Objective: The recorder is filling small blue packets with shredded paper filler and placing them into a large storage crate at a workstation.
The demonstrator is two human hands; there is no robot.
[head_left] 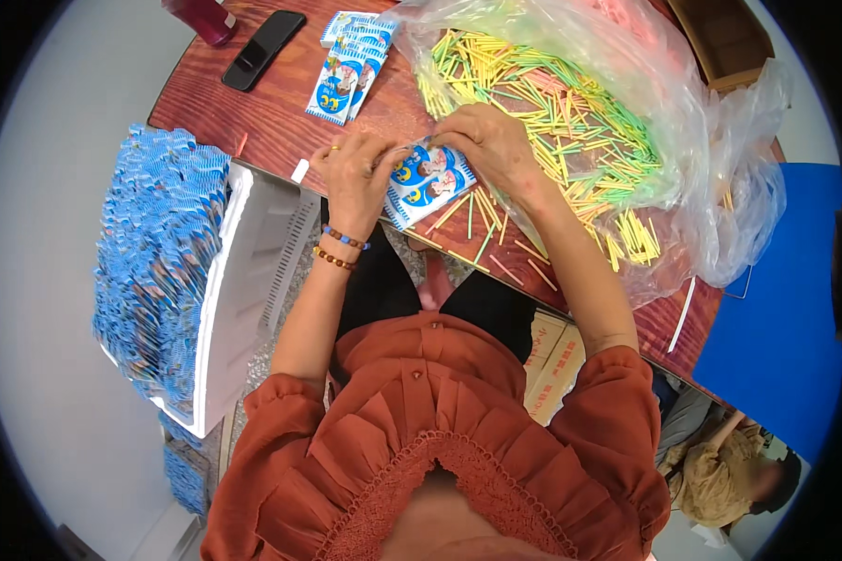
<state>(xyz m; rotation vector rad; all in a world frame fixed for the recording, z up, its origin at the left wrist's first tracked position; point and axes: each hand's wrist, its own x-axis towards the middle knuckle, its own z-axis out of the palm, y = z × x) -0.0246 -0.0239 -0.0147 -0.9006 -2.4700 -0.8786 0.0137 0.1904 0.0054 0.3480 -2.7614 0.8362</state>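
Note:
Near the table's front edge, a blue-and-white printed packet (428,190) is held up between my two hands. My left hand (357,178) pinches its upper left side with thumb and fingers. At its top right corner, my right hand (496,145) has bent fingers pressed against it. Whether several packets are stacked there is hard to make out. Thin yellow, green and pink sticks (571,122) lie heaped in an opened clear plastic bag just right of my right hand. A few loose sticks (482,220) are scattered beside the packet.
More blue-and-white packets (346,75) lie beyond my left hand, beside a black phone (264,50) and a red bottle (204,19). At left stands a white crate (243,234) packed with blue packets. A brown box (725,37) is far right; another person (725,472) sits lower right.

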